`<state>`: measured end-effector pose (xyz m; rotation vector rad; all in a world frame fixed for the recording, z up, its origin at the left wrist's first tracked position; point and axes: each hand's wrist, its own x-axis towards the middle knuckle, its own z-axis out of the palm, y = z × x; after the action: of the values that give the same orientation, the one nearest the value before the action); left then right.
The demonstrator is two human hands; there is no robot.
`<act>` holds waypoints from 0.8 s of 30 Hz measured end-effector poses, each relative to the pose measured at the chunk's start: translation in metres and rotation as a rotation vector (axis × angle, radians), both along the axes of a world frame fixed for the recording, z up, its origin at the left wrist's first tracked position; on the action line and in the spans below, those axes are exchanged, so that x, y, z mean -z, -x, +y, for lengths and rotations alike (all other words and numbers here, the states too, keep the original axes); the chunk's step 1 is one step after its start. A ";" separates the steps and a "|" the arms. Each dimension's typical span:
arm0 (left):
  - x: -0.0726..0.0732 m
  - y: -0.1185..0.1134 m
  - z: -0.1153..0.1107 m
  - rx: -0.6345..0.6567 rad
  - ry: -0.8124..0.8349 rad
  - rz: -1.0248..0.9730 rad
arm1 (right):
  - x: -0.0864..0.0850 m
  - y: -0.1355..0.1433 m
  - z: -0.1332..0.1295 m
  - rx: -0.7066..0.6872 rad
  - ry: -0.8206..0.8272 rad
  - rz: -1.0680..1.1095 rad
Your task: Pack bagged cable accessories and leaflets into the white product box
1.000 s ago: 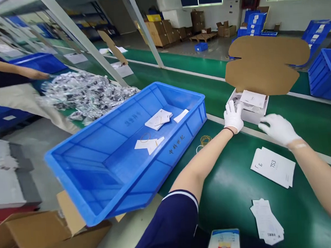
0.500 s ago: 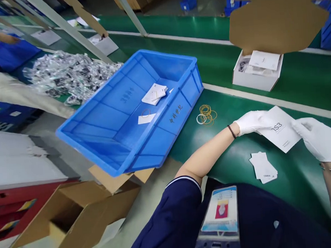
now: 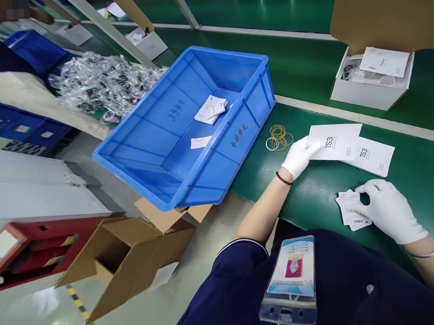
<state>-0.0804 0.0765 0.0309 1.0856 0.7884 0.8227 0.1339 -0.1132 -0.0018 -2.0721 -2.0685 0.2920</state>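
My left hand (image 3: 300, 156), in a white glove, pinches the left edge of a white booklet (image 3: 336, 142) printed "TS3", lifted slightly over the green table. A second such booklet (image 3: 371, 156) lies just under and right of it. My right hand (image 3: 388, 210), also gloved, rests its fingertips on a small stack of white cards (image 3: 350, 209) near the table's front edge. Loose rubber bands (image 3: 279, 138) lie just left of my left hand.
A blue crate (image 3: 172, 155) holding a few white cards overhangs the table's left edge. An open white box (image 3: 365, 94) with a brown flap stands on the conveyor at the back right. Silver packets (image 3: 102, 83) are heaped at far left. Open cardboard boxes (image 3: 127, 256) sit on the floor.
Both hands left the white box and came to the booklets. The left hand now holds one booklet alone; the right hand let go and dropped onto the card stack.
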 end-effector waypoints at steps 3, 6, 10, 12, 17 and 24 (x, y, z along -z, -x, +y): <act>-0.001 0.003 -0.008 0.000 -0.005 -0.003 | -0.008 0.002 -0.005 0.170 0.098 0.242; -0.004 -0.003 -0.025 0.112 0.112 -0.055 | -0.025 0.004 -0.007 0.393 0.119 0.590; -0.005 -0.029 -0.067 0.440 0.360 -0.127 | -0.053 0.010 0.004 0.563 -0.137 0.625; -0.002 -0.043 -0.085 0.470 0.435 -0.134 | -0.064 0.005 0.011 0.575 -0.216 0.504; 0.002 -0.051 -0.084 0.267 0.511 -0.164 | -0.085 -0.069 -0.013 0.841 -0.194 0.126; -0.012 -0.043 -0.069 0.234 0.541 -0.198 | -0.066 -0.185 -0.076 1.441 0.280 -0.246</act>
<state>-0.0379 0.0071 0.0434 0.5880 0.6489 0.4680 0.3185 -0.1895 0.0641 -3.1958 -0.1712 0.0574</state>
